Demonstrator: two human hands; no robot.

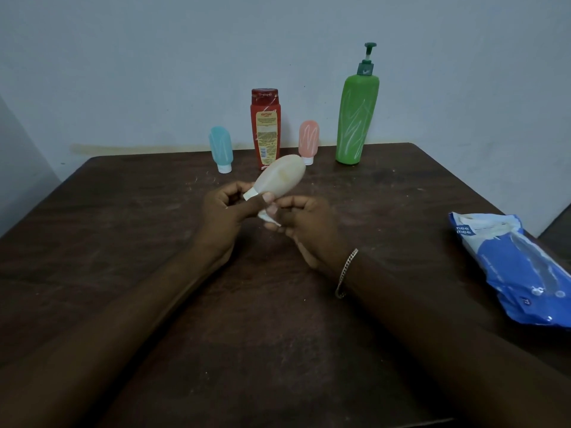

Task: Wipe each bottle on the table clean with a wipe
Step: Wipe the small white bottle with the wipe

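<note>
A small pale yellowish squeeze bottle (279, 178) is held above the table's middle, tilted with its white cap toward me. My left hand (225, 211) grips it at the cap end. My right hand (304, 225) pinches a crumpled white wipe (268, 218) just below the cap. At the back stand a blue squeeze bottle (221, 148), a red shampoo bottle (266, 128), a pink squeeze bottle (309, 140) and a tall green pump bottle (357, 118). White scribble marks show on the pink and green bottles.
A blue and white pack of wipes (513, 267) lies at the right edge of the dark wooden table (123, 242). A pale wall rises right behind the row of bottles. A chain bracelet sits on my right wrist.
</note>
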